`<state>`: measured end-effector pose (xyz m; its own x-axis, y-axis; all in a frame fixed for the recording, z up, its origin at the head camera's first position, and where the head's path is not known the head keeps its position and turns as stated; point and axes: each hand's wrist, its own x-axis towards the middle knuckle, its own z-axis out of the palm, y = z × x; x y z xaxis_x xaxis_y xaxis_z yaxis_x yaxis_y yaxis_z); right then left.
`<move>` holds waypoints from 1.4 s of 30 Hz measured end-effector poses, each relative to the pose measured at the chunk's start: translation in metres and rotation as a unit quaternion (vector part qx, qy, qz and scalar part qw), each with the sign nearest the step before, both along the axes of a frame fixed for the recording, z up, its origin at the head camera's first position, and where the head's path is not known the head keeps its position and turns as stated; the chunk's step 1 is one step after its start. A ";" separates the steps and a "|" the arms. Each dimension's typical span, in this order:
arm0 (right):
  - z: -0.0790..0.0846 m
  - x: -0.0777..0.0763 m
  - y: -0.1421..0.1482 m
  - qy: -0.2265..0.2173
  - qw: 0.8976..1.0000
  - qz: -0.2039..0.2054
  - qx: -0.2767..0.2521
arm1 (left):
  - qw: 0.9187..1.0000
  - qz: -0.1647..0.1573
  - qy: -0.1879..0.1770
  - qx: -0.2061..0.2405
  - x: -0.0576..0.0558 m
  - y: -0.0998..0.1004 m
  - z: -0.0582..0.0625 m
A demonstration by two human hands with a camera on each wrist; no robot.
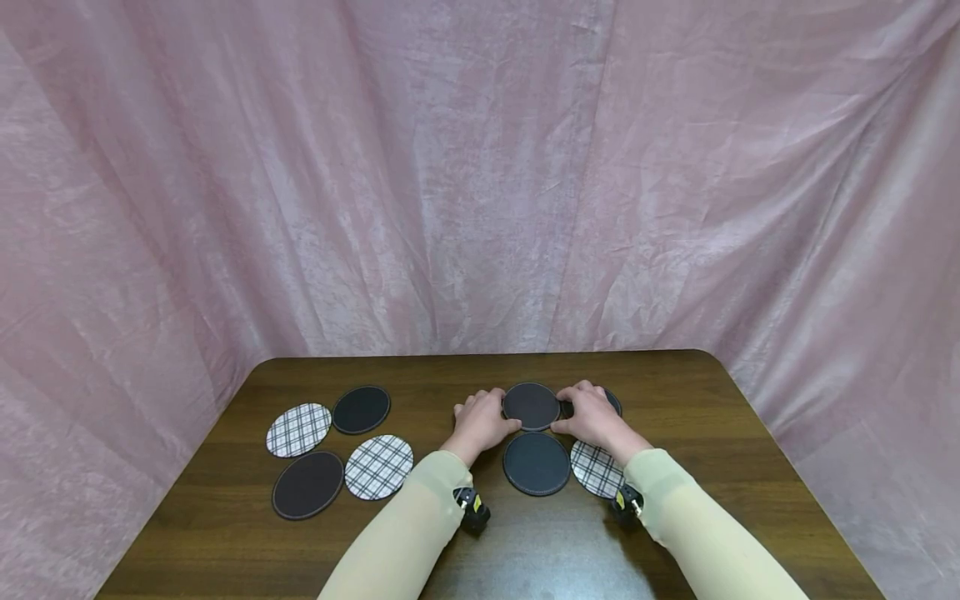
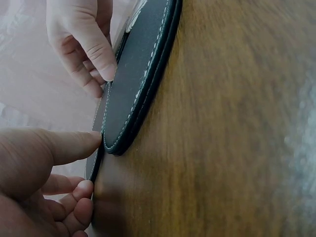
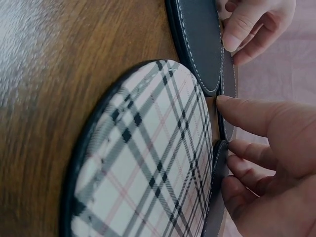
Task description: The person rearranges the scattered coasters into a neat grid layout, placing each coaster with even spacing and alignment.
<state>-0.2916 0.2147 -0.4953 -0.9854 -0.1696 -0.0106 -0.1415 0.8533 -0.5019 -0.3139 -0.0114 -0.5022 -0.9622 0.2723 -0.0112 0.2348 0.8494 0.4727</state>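
A round black coaster (image 1: 532,406) with a stitched rim lies on the table between both hands. My left hand (image 1: 482,419) holds its left edge, thumb at the near side and fingers farther back. On the opposite edge, my right hand (image 1: 592,414) grips it between thumb and fingertips. Another dark coaster (image 1: 614,402) is partly hidden beneath the right hand. Just nearer lies a second black coaster (image 1: 536,464), large in the left wrist view. Beside it, under the right wrist, sits a plaid coaster (image 3: 148,153), white with black and pink lines.
On the table's left side is a second group: two plaid coasters, one farther back (image 1: 298,430) and one nearer (image 1: 378,467), and two dark ones, back (image 1: 362,409) and front (image 1: 308,485). A pink curtain (image 1: 480,183) hangs behind the brown wooden table (image 1: 225,533).
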 end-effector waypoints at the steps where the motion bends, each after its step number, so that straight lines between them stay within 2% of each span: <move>1: 0.000 0.000 0.000 0.001 1.000 0.000 0.001 | 1.000 0.000 0.001 0.000 0.000 0.000 0.000; 15: 0.002 0.001 -0.007 0.014 1.000 -0.005 0.005 | 1.000 0.001 -0.001 0.003 0.000 -0.002 -0.002; 22: 0.005 0.004 -0.018 0.048 0.999 -0.009 0.018 | 1.000 -0.001 0.017 0.016 0.005 -0.011 -0.002; 32: 0.008 0.011 -0.041 0.086 0.996 0.033 0.018 | 0.999 -0.003 0.049 0.002 0.014 -0.033 0.009; 37: 0.013 0.016 -0.056 0.105 0.993 0.056 0.011 | 0.998 -0.007 0.056 0.010 0.024 -0.051 0.017; 42: 0.017 0.020 -0.071 0.102 0.992 0.074 0.006 | 0.998 -0.013 0.067 0.015 0.033 -0.069 0.023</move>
